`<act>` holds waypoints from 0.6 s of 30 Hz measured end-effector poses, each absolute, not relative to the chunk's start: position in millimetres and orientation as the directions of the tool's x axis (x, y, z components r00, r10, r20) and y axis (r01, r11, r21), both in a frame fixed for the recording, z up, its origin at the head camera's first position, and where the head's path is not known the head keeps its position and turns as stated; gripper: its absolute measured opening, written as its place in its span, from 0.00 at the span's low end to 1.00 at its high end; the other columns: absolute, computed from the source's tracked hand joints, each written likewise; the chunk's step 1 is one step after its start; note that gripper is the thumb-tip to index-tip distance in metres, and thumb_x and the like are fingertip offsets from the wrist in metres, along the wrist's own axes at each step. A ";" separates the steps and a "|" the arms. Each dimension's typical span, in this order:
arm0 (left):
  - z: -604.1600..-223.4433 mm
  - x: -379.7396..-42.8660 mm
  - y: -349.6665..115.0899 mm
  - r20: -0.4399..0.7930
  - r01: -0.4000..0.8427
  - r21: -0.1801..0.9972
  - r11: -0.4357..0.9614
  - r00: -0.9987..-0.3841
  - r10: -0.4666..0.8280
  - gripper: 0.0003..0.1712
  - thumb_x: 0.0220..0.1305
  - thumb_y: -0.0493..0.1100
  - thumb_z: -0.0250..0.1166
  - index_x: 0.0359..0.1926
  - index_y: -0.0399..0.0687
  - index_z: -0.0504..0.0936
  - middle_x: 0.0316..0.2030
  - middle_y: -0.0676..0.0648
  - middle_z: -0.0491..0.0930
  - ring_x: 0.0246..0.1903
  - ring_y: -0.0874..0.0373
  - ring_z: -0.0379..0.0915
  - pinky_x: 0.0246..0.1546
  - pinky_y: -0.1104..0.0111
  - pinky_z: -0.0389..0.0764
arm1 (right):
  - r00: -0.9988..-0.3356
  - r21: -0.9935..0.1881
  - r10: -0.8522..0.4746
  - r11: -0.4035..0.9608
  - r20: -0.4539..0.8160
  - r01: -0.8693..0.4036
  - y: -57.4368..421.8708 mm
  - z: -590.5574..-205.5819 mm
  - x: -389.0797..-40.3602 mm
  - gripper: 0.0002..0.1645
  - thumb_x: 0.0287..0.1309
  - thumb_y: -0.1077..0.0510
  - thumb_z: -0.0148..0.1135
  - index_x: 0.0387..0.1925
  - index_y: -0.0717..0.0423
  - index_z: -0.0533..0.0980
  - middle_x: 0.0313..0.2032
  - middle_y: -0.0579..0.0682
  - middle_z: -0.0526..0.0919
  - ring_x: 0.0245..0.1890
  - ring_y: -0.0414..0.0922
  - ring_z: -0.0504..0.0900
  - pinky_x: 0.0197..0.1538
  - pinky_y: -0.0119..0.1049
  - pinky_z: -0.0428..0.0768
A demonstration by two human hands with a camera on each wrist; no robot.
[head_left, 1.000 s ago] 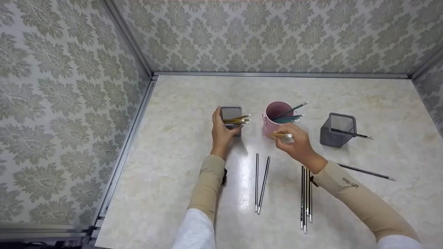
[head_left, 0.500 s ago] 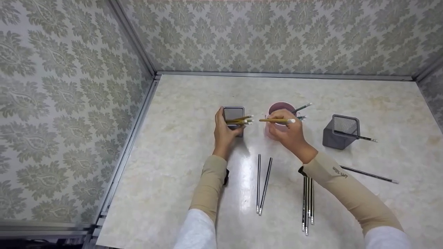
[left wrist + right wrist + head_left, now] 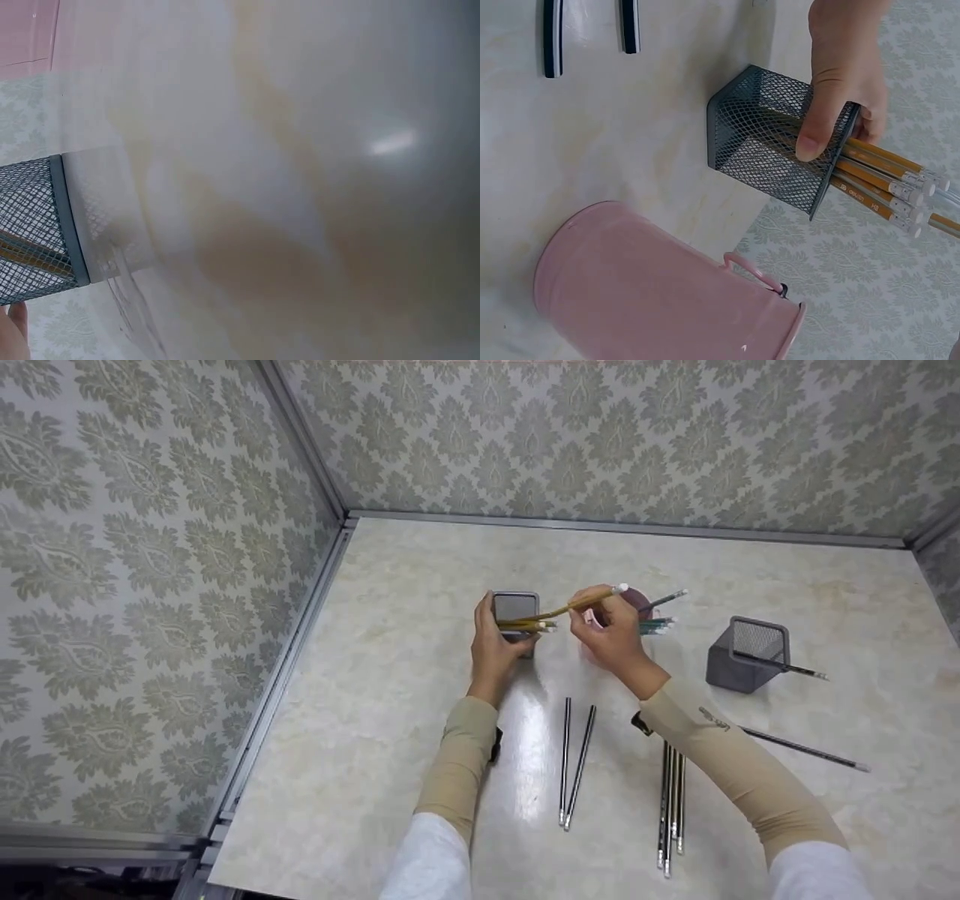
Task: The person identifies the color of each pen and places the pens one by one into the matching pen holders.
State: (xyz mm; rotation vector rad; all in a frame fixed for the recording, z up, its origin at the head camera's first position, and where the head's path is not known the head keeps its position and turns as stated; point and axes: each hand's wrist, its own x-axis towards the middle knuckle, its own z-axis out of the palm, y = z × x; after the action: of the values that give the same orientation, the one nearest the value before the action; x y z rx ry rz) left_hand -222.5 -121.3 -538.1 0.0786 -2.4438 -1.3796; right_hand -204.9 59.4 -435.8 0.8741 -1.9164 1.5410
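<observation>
My left hand (image 3: 493,652) grips a dark mesh pencil cup (image 3: 739,142), its thumb along the near side. Several yellow pencils (image 3: 870,196) with white eraser ends lean in that cup. My right hand (image 3: 613,636) pinches another yellow pencil (image 3: 595,598), eraser end up and to the right; its lower end reaches over the cup's opening. Behind the right hand stands a pink bucket (image 3: 660,285), partly hidden in the head view, with several teal pencils (image 3: 656,627) sticking out. The left wrist view catches only part of the mesh cup (image 3: 66,225) and the bucket.
A second mesh cup (image 3: 729,666) at the right holds a black pencil (image 3: 806,670). Two black striped pencils (image 3: 580,765) lie in the middle, several more (image 3: 665,810) beneath the right forearm. Another black pencil (image 3: 806,748) lies at the right. Patterned walls edge the table.
My right hand has carried the yellow pencil left and away from me, from the bucket's front to the mesh cup, tilting its eraser end up. The left hand keeps its grip on the cup.
</observation>
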 end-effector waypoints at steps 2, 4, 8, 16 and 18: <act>-539.3 -222.1 -122.1 0.263 0.118 0.840 0.530 -0.942 -0.207 0.61 0.44 0.48 0.77 0.73 0.43 0.49 0.69 0.43 0.55 0.62 0.47 0.66 0.60 0.57 0.71 | -0.680 -0.664 -0.166 0.149 0.714 -0.733 55.5 -434.7 -204.8 0.09 0.46 0.81 0.58 0.32 0.73 0.74 0.32 0.64 0.79 0.32 0.41 0.78 0.39 0.22 0.76; -540.0 -221.5 -122.0 0.261 0.120 0.845 0.521 -0.943 -0.206 0.61 0.44 0.48 0.77 0.72 0.43 0.49 0.69 0.43 0.56 0.62 0.46 0.66 0.60 0.57 0.71 | -0.701 -0.681 -0.176 0.165 0.691 -0.713 52.0 -433.4 -203.7 0.10 0.46 0.81 0.58 0.33 0.74 0.72 0.33 0.65 0.79 0.34 0.42 0.78 0.41 0.23 0.77; -540.4 -220.7 -120.9 0.252 0.119 0.848 0.516 -0.947 -0.197 0.61 0.44 0.49 0.77 0.73 0.43 0.48 0.69 0.42 0.56 0.62 0.45 0.65 0.61 0.57 0.70 | -0.706 -0.682 -0.179 0.183 0.685 -0.708 46.8 -435.5 -203.9 0.11 0.46 0.82 0.57 0.34 0.76 0.71 0.33 0.67 0.78 0.35 0.40 0.78 0.43 0.22 0.76; -536.8 -219.3 -120.9 0.246 0.111 0.851 0.513 -0.948 -0.203 0.61 0.45 0.48 0.77 0.73 0.44 0.48 0.69 0.44 0.56 0.63 0.47 0.64 0.63 0.59 0.69 | -0.691 -0.645 -0.241 0.249 0.682 -0.723 44.2 -452.4 -222.0 0.09 0.50 0.76 0.60 0.35 0.69 0.76 0.34 0.59 0.81 0.35 0.40 0.79 0.42 0.21 0.76; -535.9 -218.7 -121.4 0.232 0.096 0.850 0.517 -0.951 -0.205 0.61 0.45 0.48 0.77 0.73 0.44 0.47 0.70 0.44 0.56 0.64 0.49 0.64 0.63 0.60 0.68 | -0.704 -0.647 -0.266 0.278 0.659 -0.710 43.4 -452.8 -225.4 0.07 0.52 0.74 0.60 0.35 0.67 0.77 0.35 0.58 0.82 0.35 0.41 0.79 0.42 0.23 0.76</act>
State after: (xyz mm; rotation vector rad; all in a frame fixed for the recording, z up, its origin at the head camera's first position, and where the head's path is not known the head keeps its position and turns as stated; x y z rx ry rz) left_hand -218.7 -121.4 -535.9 0.0906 -2.4582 -1.4059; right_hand -225.4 43.4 -452.8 0.8781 -2.1299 1.4124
